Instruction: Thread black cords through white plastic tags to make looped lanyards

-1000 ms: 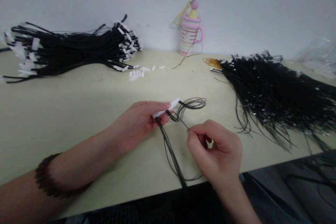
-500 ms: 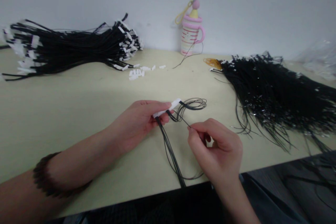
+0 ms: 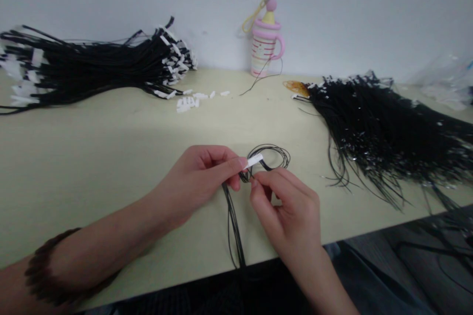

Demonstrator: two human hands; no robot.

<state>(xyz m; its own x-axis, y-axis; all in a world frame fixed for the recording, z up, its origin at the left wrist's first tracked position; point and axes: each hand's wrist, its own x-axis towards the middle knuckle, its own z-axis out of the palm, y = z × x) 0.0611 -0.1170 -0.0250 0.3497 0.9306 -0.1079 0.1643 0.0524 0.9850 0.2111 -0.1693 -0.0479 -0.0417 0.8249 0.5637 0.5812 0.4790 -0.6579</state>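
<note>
Near the middle of the table, my left hand (image 3: 207, 172) is closed on a white plastic connector (image 3: 254, 160), with thin black wires pinched along with it. From the connector's far end, several wires (image 3: 283, 150) bend round in a loose loop. More black wires (image 3: 234, 226) hang down from under my left fingers over the table's front edge. My right hand (image 3: 286, 202) sits just right of the connector, its thumb and forefinger pinching a thin black wire close to it. Part of the connector is hidden by my left thumb.
A bundle of black cables with white connectors (image 3: 107, 66) lies at the back left, several loose white connectors (image 3: 188, 103) beside it. A pink-striped cup (image 3: 264, 49) stands by the wall. Black wires (image 3: 384, 128) are heaped on the right, near a clear plastic bag (image 3: 449, 83).
My right hand has moved left, up against the connector, with the wire still pinched. The connector has shifted slightly in my left hand, and the wire loop now lies wider behind it.
</note>
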